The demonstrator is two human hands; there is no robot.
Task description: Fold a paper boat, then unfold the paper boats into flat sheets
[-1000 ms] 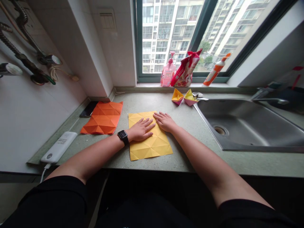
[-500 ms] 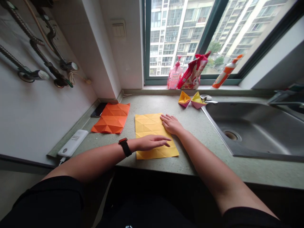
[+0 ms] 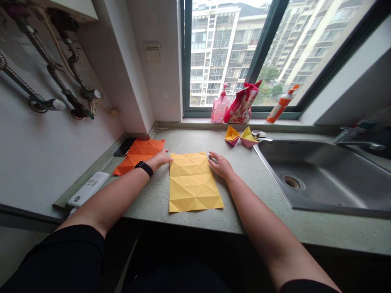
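A yellow sheet of paper (image 3: 195, 183), marked with a grid of diagonal and straight creases, lies flat on the counter in front of me. My left hand (image 3: 160, 158) is at its upper left edge, thumb and fingers apart, with a dark watch on the wrist. At the upper right edge is my right hand (image 3: 220, 164), fingers parted and slightly curved, holding nothing. Left of the yellow sheet lies creased orange paper (image 3: 142, 150), partly covered by my left hand and wrist.
Two folded paper boats (image 3: 232, 135) stand near the steel sink (image 3: 305, 171) on the right. A phone (image 3: 125, 147) and a white power bank (image 3: 88, 189) lie at left. On the windowsill are a pink pump bottle (image 3: 220, 106), a red bag (image 3: 242, 103) and an orange-white bottle (image 3: 281, 106).
My left hand has moved from over the yellow sheet to its upper left edge. My right hand has shifted off the sheet to its right edge. The view has tilted up slightly.
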